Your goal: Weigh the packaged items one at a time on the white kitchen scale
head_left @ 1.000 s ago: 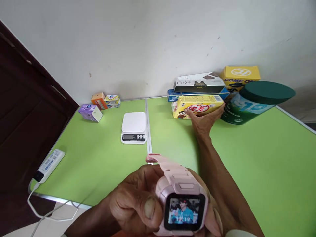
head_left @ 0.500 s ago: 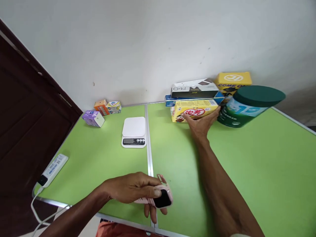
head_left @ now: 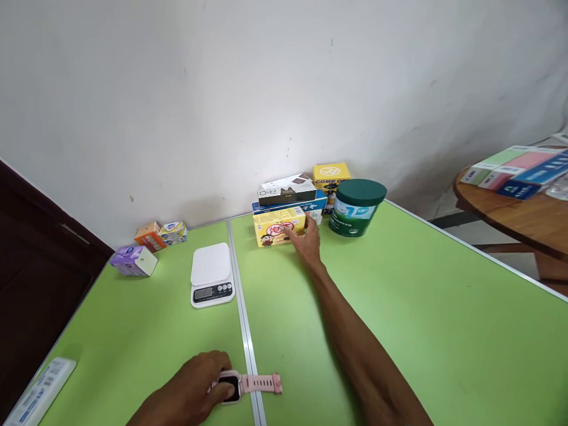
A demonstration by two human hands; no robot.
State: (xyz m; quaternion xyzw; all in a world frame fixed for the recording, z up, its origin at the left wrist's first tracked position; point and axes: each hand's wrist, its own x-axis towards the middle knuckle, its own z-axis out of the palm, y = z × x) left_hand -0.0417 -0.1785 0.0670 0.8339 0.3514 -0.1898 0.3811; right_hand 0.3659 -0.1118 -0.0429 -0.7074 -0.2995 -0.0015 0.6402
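A pink smartwatch [head_left: 261,383] with a dark screen is pinched in my left hand [head_left: 195,384] near the front of the table. My thumb lies over its screen, and its strap stretches to the right across the metal seam. At the back, my right hand [head_left: 309,244] grips the right end of a yellow snack box [head_left: 270,221], thumb on the front and fingers round the far side. Behind that box are a blue box [head_left: 320,202] and a white-and-black box [head_left: 288,192] resting on top. A green-lidded tub [head_left: 355,210] stands right of my hand.
A white kitchen scale [head_left: 212,266] sits left of the seam. Purple [head_left: 131,260], orange [head_left: 148,235] and small yellow-white [head_left: 174,231] boxes are at back left. A yellow box [head_left: 332,171] stands behind the tub. A power strip [head_left: 42,393] lies front left; a wooden table [head_left: 510,210] is at right.
The view has swung right, bringing the wooden table into sight. The watch's strap now lies stretched out to the right in my left hand. My right hand stays on the yellow snack box.
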